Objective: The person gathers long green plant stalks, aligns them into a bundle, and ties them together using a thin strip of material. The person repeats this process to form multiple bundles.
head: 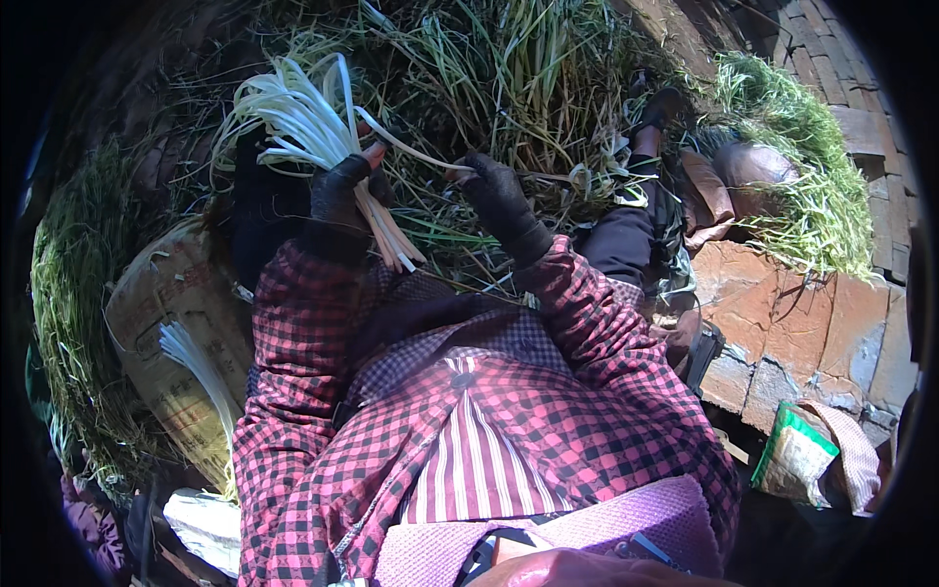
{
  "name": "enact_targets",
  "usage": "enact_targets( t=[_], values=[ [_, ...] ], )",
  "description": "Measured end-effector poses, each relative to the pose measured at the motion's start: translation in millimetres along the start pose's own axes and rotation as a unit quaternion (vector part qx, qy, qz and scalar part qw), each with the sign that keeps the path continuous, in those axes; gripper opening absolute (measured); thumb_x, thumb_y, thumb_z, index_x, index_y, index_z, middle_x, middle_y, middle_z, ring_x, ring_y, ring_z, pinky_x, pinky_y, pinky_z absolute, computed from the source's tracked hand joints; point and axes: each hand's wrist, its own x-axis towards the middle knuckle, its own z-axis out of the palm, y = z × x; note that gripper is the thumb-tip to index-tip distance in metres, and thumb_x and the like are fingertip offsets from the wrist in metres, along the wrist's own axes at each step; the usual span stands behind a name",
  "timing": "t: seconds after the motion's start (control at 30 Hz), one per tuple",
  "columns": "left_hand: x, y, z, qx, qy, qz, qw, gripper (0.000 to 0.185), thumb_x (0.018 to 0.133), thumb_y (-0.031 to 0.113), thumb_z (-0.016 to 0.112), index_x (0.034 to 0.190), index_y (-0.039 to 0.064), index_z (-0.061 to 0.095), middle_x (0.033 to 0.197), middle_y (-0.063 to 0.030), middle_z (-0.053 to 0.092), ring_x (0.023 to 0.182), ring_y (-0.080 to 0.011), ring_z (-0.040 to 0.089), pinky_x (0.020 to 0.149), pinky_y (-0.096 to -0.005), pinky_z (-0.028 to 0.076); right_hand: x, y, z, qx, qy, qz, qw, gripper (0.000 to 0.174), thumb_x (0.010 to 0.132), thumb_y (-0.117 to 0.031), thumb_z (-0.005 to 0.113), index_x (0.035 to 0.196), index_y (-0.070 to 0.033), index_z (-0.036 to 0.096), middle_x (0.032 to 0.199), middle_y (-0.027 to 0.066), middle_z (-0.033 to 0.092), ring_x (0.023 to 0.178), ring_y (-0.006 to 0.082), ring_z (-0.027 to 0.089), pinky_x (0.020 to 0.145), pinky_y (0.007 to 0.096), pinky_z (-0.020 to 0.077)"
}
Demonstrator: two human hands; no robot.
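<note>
My left hand (pixel 345 187), in a dark fingerless glove, is closed around a bundle of pale stalks (pixel 315 132). White strips fan out above the fist and tan ends stick out below it. My right hand (pixel 499 198), gloved the same way, pinches the end of one single pale stalk (pixel 418 152). That stalk stretches across to the fingers of my left hand, where it bends over. Beyond and beneath both hands lies a heap of long green leaves and stems (pixel 513 95). The far side of the bundle is partly hidden by my left hand.
At the left, a printed sack (pixel 183 293) carries another bundle of white strips (pixel 202 367), beside a tall green grass pile (pixel 81 293). More cut greens (pixel 814 183) lie right, near bricks (pixel 777 315) and a green-edged packet (pixel 792 455). A purple-sleeved person (pixel 99 524) shows lower left.
</note>
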Motion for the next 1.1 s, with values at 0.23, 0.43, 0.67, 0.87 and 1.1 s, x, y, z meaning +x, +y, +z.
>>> enact_targets(
  t=[0.23,0.43,0.67,0.87,1.1],
  values=[
    [1,-5,0,0.056,-0.039,-0.018,0.998,0.048,0.07,0.006,0.065,0.115,0.004,0.047,0.097,-0.0113,0.062,0.058,-0.0121,0.055,0.044,-0.0237,0.042,13,-7,-24,0.356,0.029,0.115,0.927,0.019,0.087,-0.016,0.048,0.096,-0.001,0.054,0.056,-0.0053,0.038,0.043,0.0045,0.033,0.041,0.0203,0.03],
    [1,-25,6,0.137,-0.002,-0.071,0.988,0.048,0.071,0.011,0.063,0.116,0.003,0.047,0.096,-0.012,0.061,0.059,-0.0125,0.054,0.051,-0.0238,0.045,3,12,35,0.057,-0.027,-0.142,0.988,0.02,0.085,-0.017,0.049,0.094,-0.001,0.057,0.07,0.0113,0.057,0.062,0.018,0.053,0.062,0.0307,0.0434],
    [6,-17,-19,0.014,0.004,-0.089,0.996,0.033,0.071,0.011,0.061,0.102,0.001,0.052,0.08,-0.0103,0.059,0.067,-0.0213,0.058,0.058,-0.0323,0.049,-12,-30,41,0.045,-0.082,-0.056,0.994,0.026,0.084,-0.017,0.054,0.104,-0.002,0.055,0.081,0.0146,0.061,0.076,0.0261,0.058,0.068,0.033,0.0443],
    [4,3,-16,-0.082,-0.055,-0.018,0.995,0.031,0.072,0.007,0.059,0.102,0.007,0.05,0.073,-0.0098,0.055,0.051,-0.017,0.048,0.047,-0.0309,0.04,-27,110,-45,-0.139,0.017,0.066,0.988,0.028,0.087,-0.02,0.049,0.106,0.0,0.055,0.074,0.0041,0.06,0.064,0.0133,0.054,0.061,0.027,0.0438],
    [6,2,-16,-0.092,-0.079,-0.038,0.992,0.027,0.075,0.007,0.058,0.1,0.008,0.05,0.072,-0.009,0.054,0.049,-0.0172,0.048,0.048,-0.0315,0.04,-29,-4,-10,0.051,0.003,-0.003,0.999,0.021,0.083,-0.014,0.052,0.098,0.001,0.056,0.077,0.0042,0.057,0.07,0.0134,0.053,0.065,0.0273,0.0428]
  ],
)
